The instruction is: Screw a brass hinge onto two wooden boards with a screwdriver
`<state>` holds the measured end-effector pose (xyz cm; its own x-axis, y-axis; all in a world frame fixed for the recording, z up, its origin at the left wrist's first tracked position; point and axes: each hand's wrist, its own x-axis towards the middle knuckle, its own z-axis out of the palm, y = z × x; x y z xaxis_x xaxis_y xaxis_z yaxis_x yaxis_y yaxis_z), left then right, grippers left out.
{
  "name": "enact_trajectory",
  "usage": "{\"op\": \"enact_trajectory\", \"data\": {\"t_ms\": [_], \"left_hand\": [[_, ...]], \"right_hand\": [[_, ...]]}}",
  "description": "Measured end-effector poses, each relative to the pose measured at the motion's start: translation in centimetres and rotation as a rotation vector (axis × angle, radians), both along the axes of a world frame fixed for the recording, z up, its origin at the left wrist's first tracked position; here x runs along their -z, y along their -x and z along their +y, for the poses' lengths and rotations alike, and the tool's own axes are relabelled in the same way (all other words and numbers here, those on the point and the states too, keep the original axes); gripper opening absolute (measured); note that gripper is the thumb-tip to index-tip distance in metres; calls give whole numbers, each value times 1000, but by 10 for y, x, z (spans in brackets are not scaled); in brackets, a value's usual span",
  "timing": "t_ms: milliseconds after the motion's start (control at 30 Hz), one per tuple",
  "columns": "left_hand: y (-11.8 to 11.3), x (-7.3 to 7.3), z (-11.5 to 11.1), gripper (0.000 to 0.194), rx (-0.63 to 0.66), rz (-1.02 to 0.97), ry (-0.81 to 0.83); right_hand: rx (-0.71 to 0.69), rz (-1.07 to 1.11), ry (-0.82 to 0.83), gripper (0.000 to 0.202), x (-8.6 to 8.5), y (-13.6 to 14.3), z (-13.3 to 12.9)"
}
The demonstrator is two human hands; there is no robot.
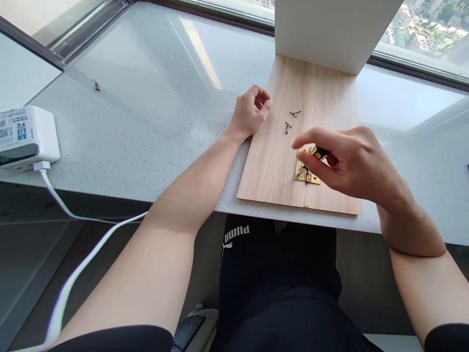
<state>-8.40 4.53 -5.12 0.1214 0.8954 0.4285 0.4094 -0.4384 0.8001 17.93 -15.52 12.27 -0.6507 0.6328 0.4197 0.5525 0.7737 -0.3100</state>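
A wooden board (273, 151) with a seam down its length lies on the counter in front of me. On its near part sits a brass hinge (302, 168), partly covered by my right hand. My right hand (348, 159) is above it, its lower fingers round a short black-and-yellow screwdriver (321, 153); thumb and index finger stand apart. Part of the screwdriver is hidden by the hand. My left hand (251, 110) rests at the board's left edge, fingers curled in, with nothing visible in them. Several screws (288, 127) lie loose on the board between the hands.
A white panel (330, 32) stands upright at the board's far end. Windows line the back of the speckled counter (164, 112). At the left are a white charger box (29, 134) with a white cable (73, 274) and a small dark object (97, 86).
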Motion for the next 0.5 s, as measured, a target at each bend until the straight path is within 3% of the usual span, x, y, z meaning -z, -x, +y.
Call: {"op": "enact_trajectory", "data": {"t_ms": [133,333,500], "left_hand": [[1,-1,1,58,-7,27,29],[1,4,6,58,-15,40,33],[2,5,3,42,5,23,-8]], "right_hand": [[38,6,91,32,-7,-2,2],[-137,-59,319,12,-24,-16,4],[-67,-71,209,18,-23,-22,8]]}}
